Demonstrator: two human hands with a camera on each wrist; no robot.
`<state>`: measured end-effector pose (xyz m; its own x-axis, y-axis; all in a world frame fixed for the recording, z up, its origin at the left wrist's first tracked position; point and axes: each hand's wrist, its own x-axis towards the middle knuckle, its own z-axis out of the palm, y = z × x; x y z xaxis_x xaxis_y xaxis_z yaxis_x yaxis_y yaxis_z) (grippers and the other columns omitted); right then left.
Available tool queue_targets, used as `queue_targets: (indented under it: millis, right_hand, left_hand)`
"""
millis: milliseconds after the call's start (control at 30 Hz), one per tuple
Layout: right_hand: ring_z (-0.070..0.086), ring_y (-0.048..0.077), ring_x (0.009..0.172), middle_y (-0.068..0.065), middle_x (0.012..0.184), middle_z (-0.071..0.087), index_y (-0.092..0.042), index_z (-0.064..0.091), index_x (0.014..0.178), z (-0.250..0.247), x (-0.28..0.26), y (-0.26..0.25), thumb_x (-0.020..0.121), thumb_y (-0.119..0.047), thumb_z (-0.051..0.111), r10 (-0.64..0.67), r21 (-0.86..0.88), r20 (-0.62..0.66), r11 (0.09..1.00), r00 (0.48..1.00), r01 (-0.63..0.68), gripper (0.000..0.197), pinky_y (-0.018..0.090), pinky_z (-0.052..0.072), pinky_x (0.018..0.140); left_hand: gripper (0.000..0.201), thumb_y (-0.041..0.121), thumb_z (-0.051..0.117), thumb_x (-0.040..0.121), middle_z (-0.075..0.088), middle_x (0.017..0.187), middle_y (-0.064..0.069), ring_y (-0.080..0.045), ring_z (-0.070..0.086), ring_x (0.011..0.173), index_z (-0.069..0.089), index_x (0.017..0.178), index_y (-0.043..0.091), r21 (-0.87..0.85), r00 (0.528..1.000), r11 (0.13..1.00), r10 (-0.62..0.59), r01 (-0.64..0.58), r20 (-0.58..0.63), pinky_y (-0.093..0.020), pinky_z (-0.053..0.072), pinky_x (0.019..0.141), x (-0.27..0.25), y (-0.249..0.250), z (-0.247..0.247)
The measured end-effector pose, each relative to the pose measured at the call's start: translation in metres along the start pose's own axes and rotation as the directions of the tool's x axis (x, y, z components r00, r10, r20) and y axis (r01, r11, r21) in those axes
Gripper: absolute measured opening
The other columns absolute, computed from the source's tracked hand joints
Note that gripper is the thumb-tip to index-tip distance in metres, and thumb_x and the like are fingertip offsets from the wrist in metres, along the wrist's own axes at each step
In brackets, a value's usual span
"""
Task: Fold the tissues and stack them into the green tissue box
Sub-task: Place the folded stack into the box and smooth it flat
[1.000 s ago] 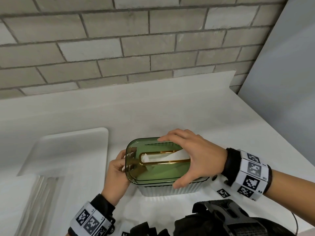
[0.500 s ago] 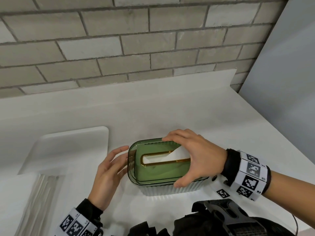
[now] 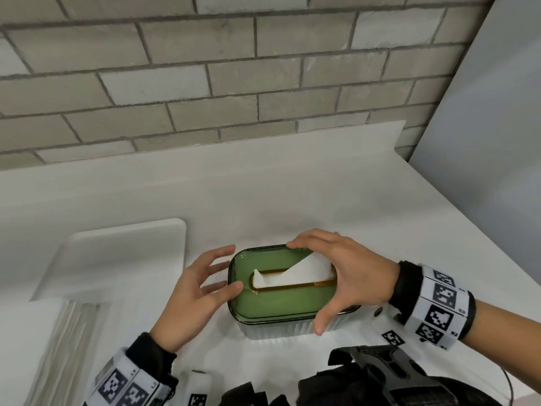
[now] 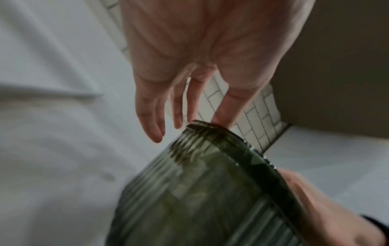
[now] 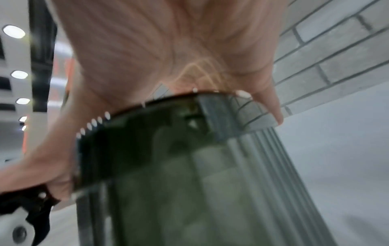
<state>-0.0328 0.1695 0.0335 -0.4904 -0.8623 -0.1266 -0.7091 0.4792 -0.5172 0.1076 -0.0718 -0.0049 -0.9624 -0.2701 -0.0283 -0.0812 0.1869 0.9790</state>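
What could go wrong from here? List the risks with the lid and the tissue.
1. Only the right hand grips the green lid; the left hand is open beside it, so the lid may seat crooked on the ribbed base.
2. The tissue sticks up through the gold-rimmed slot beside the right hand's palm; it could get crushed or pushed back in.
3. Pressing on one end might slide the box across the smooth counter.

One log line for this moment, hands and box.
green tissue box: lid on, tissue through slot | right hand: grips lid | left hand: open beside box
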Motion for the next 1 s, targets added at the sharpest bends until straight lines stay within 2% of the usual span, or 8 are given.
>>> queue_targets:
  millis: [133, 300, 400, 533, 700, 833, 900, 1000]
  right_hand:
    - [0.045, -0.001, 0.120, -0.019, 0.129, 0.049, -0.034, 0.063, 0.116, -0.008, -0.004, 0.002, 0.061, -0.063, 0.077, 0.010, 0.034, -0.128, 0.999, 0.992, -0.006, 0.063, 0.024, 0.033, 0.107]
    - [0.059, 0.005, 0.075, -0.012, 0.085, 0.067, -0.022, 0.070, 0.085, -0.005, -0.008, 0.005, 0.083, -0.031, 0.073, 0.001, 0.105, -0.250, 0.994, 0.968, 0.026, 0.010, 0.022, 0.048, 0.071]
    - [0.059, 0.008, 0.065, -0.007, 0.075, 0.069, -0.018, 0.071, 0.079, -0.002, -0.013, 0.009, 0.083, -0.022, 0.074, 0.050, 0.266, -0.308, 0.963, 0.950, 0.036, 0.007, 0.025, 0.053, 0.064]
    - [0.061, 0.018, 0.064, 0.001, 0.070, 0.068, -0.013, 0.070, 0.076, 0.005, -0.019, 0.016, 0.081, -0.009, 0.075, 0.115, 0.425, -0.402, 0.902, 0.908, 0.074, 0.008, 0.043, 0.055, 0.068]
    - [0.066, 0.021, 0.070, 0.000, 0.074, 0.070, -0.013, 0.068, 0.074, 0.008, -0.021, 0.018, 0.082, -0.007, 0.074, 0.131, 0.484, -0.413, 0.870, 0.901, 0.095, 0.012, 0.045, 0.056, 0.073]
    - [0.065, 0.014, 0.068, 0.004, 0.075, 0.070, -0.014, 0.066, 0.073, 0.006, -0.020, 0.019, 0.081, -0.011, 0.075, 0.144, 0.475, -0.419, 0.876, 0.896, 0.082, 0.012, 0.040, 0.058, 0.072]
    - [0.066, 0.014, 0.071, 0.003, 0.078, 0.071, -0.014, 0.067, 0.076, 0.004, -0.021, 0.018, 0.080, -0.010, 0.076, 0.135, 0.484, -0.394, 0.871, 0.909, 0.081, 0.010, 0.036, 0.058, 0.069]
    - [0.066, 0.011, 0.082, -0.002, 0.086, 0.071, -0.019, 0.072, 0.085, 0.000, -0.020, 0.018, 0.076, -0.010, 0.080, 0.110, 0.506, -0.342, 0.859, 0.933, 0.084, 0.015, 0.023, 0.054, 0.067]
  left_hand:
    - [0.045, 0.044, 0.070, 0.082, 0.049, 0.134, 0.023, 0.000, 0.045, 0.128, 0.058, 0.125, 0.038, 0.440, 0.950, 0.842, 0.294, -0.311, 0.108, -0.018, 0.038, 0.101, 0.001, 0.021, 0.004]
    - [0.043, 0.046, 0.067, 0.083, 0.048, 0.127, 0.028, 0.001, 0.042, 0.123, 0.059, 0.125, 0.040, 0.541, 0.891, 0.734, 0.197, -0.410, 0.408, -0.015, 0.031, 0.102, 0.014, 0.032, 0.008]
    - [0.041, 0.024, 0.073, 0.085, 0.052, 0.120, 0.028, 0.001, 0.044, 0.118, 0.062, 0.121, 0.039, 0.559, 0.887, 0.710, 0.210, -0.427, 0.411, -0.016, 0.032, 0.100, 0.019, 0.033, 0.009]
    - [0.016, 0.020, 0.076, 0.081, 0.063, 0.096, 0.020, -0.001, 0.054, 0.097, 0.072, 0.089, 0.032, 0.571, 0.906, 0.707, 0.272, -0.417, 0.325, -0.018, 0.041, 0.086, 0.022, 0.033, 0.013]
    - [0.019, 0.008, 0.070, 0.085, 0.063, 0.075, 0.014, -0.005, 0.057, 0.075, 0.067, 0.075, 0.024, 0.562, 0.916, 0.723, 0.332, -0.401, 0.227, -0.023, 0.046, 0.069, 0.022, 0.031, 0.018]
    - [0.018, 0.008, 0.061, 0.091, 0.065, 0.077, 0.009, -0.011, 0.061, 0.079, 0.062, 0.080, 0.022, 0.486, 0.960, 0.828, 0.261, -0.279, 0.106, -0.030, 0.052, 0.073, 0.022, 0.035, 0.017]
    - [0.005, 0.022, 0.060, 0.094, 0.066, 0.087, 0.009, -0.010, 0.061, 0.085, 0.062, 0.098, 0.024, 0.449, 0.953, 0.842, 0.240, -0.299, 0.184, -0.026, 0.052, 0.075, 0.020, 0.040, 0.016]
    - [0.030, 0.027, 0.070, 0.085, 0.060, 0.103, 0.012, -0.005, 0.057, 0.095, 0.063, 0.114, 0.028, 0.500, 0.918, 0.790, 0.192, -0.355, 0.348, -0.014, 0.047, 0.076, 0.020, 0.042, 0.012]
